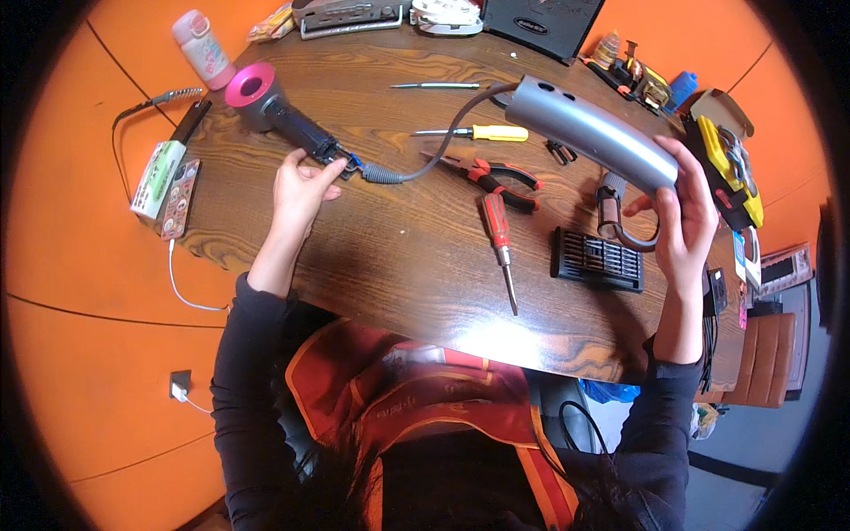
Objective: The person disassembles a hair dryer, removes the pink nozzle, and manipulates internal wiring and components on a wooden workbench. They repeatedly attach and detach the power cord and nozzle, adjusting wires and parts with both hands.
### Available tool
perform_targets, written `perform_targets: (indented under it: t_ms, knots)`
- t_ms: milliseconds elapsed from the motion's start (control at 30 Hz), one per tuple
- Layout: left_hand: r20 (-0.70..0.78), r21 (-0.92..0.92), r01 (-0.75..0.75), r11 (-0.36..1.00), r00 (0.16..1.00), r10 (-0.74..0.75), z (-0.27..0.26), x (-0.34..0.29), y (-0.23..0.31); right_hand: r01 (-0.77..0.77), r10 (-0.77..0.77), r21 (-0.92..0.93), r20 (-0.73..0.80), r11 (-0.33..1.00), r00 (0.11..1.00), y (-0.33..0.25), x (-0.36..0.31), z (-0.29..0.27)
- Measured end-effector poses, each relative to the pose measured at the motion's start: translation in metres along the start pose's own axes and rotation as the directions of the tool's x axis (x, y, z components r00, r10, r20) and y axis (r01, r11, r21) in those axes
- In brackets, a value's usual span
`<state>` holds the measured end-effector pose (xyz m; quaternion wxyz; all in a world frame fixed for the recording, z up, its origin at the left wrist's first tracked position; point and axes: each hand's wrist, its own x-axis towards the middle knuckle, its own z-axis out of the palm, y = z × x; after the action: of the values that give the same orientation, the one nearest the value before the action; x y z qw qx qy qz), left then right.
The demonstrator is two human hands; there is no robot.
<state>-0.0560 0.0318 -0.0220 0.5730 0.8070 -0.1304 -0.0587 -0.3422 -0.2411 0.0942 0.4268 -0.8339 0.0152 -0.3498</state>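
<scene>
My left hand pinches the tail end of the hair dryer, at left on the bench. My right hand grips the grey tube at its near right end; its long axis slants far left, and the cord runs between them.

lettering on red apron; label on black case; none legible

I worked in bright light: white glare burned at the near edge of my worktop, and a sheen ran along the grey tube. The orange wall's seams bowed toward black corners.
</scene>
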Motion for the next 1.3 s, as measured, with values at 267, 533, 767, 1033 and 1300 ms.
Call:
perform_targets:
  t_ms: [267, 533, 767, 1033, 1300]
  knots:
    - [0.224, 0.141, -0.882, 0.45, 0.471, 0.853, 0.069, -0.115, 0.134, 0.088, -0.088, 0.002, -0.027, 0.996, 0.996, 0.001, -0.029, 0.012]
    - [0.269, 0.361, -0.932, 0.047, 0.152, 0.951, 0.116, -0.107, 0.144, 0.097, -0.082, -0.212, 0.077, 0.972, 0.994, -0.008, -0.038, 0.012]
    - [0.232, 0.436, -0.818, 0.376, 0.506, 0.831, 0.083, -0.054, 0.11, -0.008, -0.048, -0.391, -0.134, 0.92, 0.99, 0.006, -0.067, -0.027]
    - [0.226, 0.494, -0.784, 0.376, 0.533, 0.815, 0.08, -0.067, 0.056, -0.073, 0.14, -0.173, 0.411, 0.982, 0.901, -0.008, -0.059, -0.06]
    - [0.258, 0.528, -0.802, 0.279, 0.464, 0.847, 0.085, -0.082, 0.047, -0.636, 0.46, 0.047, 0.65, 0.77, 0.605, -0.016, -0.011, 0.045]
